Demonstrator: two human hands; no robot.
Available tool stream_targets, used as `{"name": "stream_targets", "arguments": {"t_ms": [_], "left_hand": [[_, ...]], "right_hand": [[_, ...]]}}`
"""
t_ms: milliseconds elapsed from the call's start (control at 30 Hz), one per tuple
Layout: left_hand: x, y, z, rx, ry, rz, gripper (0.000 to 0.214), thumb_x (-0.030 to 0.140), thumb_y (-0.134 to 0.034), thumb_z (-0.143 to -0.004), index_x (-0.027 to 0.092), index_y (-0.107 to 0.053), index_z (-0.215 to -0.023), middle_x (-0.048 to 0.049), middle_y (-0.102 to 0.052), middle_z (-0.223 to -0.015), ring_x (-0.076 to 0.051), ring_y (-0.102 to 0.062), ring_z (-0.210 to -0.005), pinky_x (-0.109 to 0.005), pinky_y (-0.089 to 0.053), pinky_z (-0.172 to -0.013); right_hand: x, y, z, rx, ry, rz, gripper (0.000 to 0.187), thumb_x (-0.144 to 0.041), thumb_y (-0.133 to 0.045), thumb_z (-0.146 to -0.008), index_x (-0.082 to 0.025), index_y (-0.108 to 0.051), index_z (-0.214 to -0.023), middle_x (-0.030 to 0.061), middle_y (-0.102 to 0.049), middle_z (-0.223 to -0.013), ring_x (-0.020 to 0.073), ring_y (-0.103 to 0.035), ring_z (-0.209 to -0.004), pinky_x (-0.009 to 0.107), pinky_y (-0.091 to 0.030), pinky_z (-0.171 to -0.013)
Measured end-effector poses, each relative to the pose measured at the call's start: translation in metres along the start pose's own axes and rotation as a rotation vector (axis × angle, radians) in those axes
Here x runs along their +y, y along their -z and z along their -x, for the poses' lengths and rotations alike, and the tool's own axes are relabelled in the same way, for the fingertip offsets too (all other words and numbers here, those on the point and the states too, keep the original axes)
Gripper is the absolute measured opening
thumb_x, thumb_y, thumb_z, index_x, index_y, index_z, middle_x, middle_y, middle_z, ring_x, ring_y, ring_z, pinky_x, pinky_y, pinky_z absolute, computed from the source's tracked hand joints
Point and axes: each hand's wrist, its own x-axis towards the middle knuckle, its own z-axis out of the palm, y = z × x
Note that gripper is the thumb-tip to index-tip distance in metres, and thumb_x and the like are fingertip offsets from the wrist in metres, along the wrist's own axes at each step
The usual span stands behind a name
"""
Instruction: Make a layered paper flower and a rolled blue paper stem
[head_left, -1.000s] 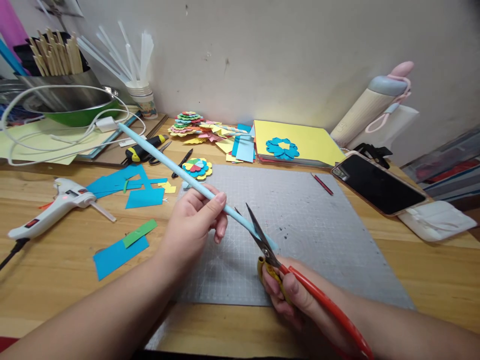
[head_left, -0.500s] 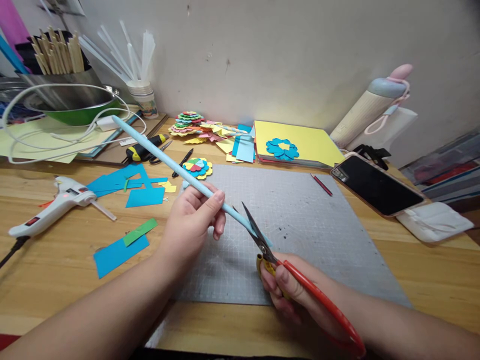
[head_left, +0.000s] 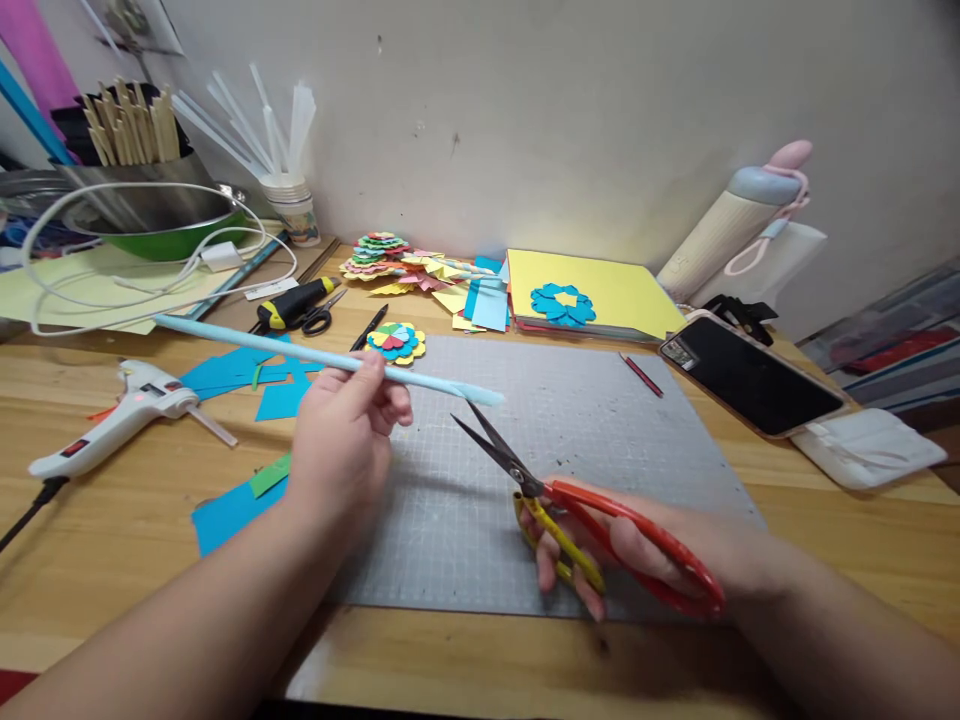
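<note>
A long, thin light-blue rolled paper tube (head_left: 292,350) is pinched between the thumb and fingers of my left hand (head_left: 349,420). It lies nearly level across the view, and its right end looks slit or loosely flared. My right hand (head_left: 637,545) grips scissors (head_left: 517,475) with one red and one yellow handle. Their dark blades are parted and point up and left, just below the tube's right end. Both hands are over the grey gridded cutting mat (head_left: 465,530). Behind my left hand lies a layered paper flower (head_left: 395,343) in yellow, blue and red.
On the left are a white glue gun (head_left: 124,415) and blue paper pieces (head_left: 236,510). A blue paper flower (head_left: 562,304) rests on yellow paper (head_left: 622,285) at the back. A phone (head_left: 750,375), a bottle (head_left: 731,225) and a pencil (head_left: 641,374) are on the right.
The tube has swung closer to level and come away from the scissors' blades. My left hand has moved left and up. The scissors have shifted slightly, their handles spread wider.
</note>
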Motion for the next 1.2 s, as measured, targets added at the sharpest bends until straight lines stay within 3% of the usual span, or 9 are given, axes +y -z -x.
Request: {"name": "stream_targets", "arguments": {"t_ms": [67,167,267,333,433,567,700,933,1200], "left_hand": [[0.004,0.001,-0.007,0.022,-0.054,0.028,0.016,0.012,-0.063,-0.081,0.016,-0.058,-0.066,0.0033,-0.055,-0.053,-0.007,-0.052,-0.042,-0.015,-0.041,-0.039],[0.009,0.001,-0.008,0.001,-0.077,0.037,0.018,0.012,-0.060,-0.083,0.017,-0.059,-0.066,0.0029,-0.055,-0.053,-0.007,-0.052,-0.042,-0.015,-0.041,-0.039],[0.008,-0.001,-0.002,-0.056,-0.028,0.031,0.018,0.012,-0.056,-0.085,0.016,-0.059,-0.068,0.0024,-0.054,-0.052,-0.008,-0.050,-0.040,-0.016,-0.039,-0.037],[0.005,-0.003,0.004,-0.111,0.036,0.027,0.014,0.013,-0.057,-0.085,0.015,-0.058,-0.071,0.0024,-0.055,-0.052,-0.008,-0.050,-0.039,-0.015,-0.039,-0.035],[-0.002,-0.005,0.015,-0.209,0.132,0.011,0.012,0.018,-0.062,-0.083,0.015,-0.057,-0.073,0.0014,-0.061,-0.059,-0.007,-0.052,-0.041,-0.015,-0.041,-0.036],[-0.011,-0.006,0.027,-0.314,0.236,-0.005,0.020,0.025,-0.074,-0.077,0.016,-0.056,-0.075,0.0014,-0.066,-0.067,-0.008,-0.058,-0.046,-0.016,-0.048,-0.042],[-0.013,-0.006,0.032,-0.402,0.343,0.042,0.020,0.026,-0.076,-0.076,0.017,-0.058,-0.079,0.0017,-0.066,-0.070,-0.008,-0.062,-0.052,-0.015,-0.051,-0.045],[-0.012,-0.006,0.041,-0.689,0.582,-0.033,0.019,0.033,-0.072,-0.080,0.015,-0.065,-0.078,0.0032,-0.060,-0.058,-0.002,-0.046,-0.035,-0.008,-0.036,-0.030],[-0.015,-0.008,0.048,-0.658,0.552,0.122,0.014,0.030,-0.075,-0.078,0.017,-0.070,-0.079,-0.0001,-0.067,-0.063,-0.007,-0.058,-0.040,-0.013,-0.047,-0.034]], "right_hand": [[0.000,0.001,-0.001,0.074,-0.067,0.069,0.058,-0.070,-0.048,-0.085,-0.018,-0.052,-0.111,0.0055,-0.058,-0.092,0.0132,-0.053,-0.067,0.028,-0.045,-0.062],[-0.004,0.007,-0.005,0.367,-0.150,0.445,0.035,-0.047,-0.061,-0.085,-0.019,-0.057,-0.105,0.0056,-0.061,-0.093,0.0182,-0.056,-0.080,0.030,-0.048,-0.070],[-0.005,0.012,-0.010,0.549,-0.090,0.821,0.030,-0.035,-0.062,-0.084,-0.020,-0.063,-0.110,0.0109,-0.062,-0.110,0.0267,-0.056,-0.103,0.045,-0.043,-0.093],[-0.005,0.009,-0.012,0.621,-0.009,0.855,0.028,-0.035,-0.060,-0.085,-0.020,-0.065,-0.108,0.0124,-0.062,-0.114,0.0296,-0.055,-0.110,0.050,-0.039,-0.099],[-0.003,-0.002,-0.013,0.690,0.162,0.441,0.034,-0.044,-0.053,-0.091,-0.021,-0.061,-0.115,0.0113,-0.066,-0.106,0.0254,-0.061,-0.100,0.043,-0.047,-0.088],[0.000,-0.023,-0.018,0.471,0.181,-0.250,0.035,-0.050,-0.058,-0.089,-0.020,-0.060,-0.106,0.0056,-0.067,-0.084,0.0157,-0.066,-0.068,0.025,-0.048,-0.054],[-0.003,-0.035,-0.023,0.521,0.188,-0.300,0.029,-0.043,-0.060,-0.090,-0.016,-0.059,-0.079,0.0005,-0.061,-0.066,0.0072,-0.056,-0.048,0.018,-0.038,-0.044],[-0.008,-0.041,-0.022,0.539,0.217,-0.210,0.027,-0.039,-0.062,-0.088,-0.016,-0.059,-0.075,-0.0034,-0.055,-0.058,0.0051,-0.048,-0.044,0.018,-0.039,-0.042],[0.007,-0.049,-0.032,0.534,0.412,-0.500,0.016,-0.032,-0.062,-0.091,-0.018,-0.064,-0.084,-0.0030,-0.065,-0.063,0.0058,-0.059,-0.044,0.015,-0.045,-0.041]]}}
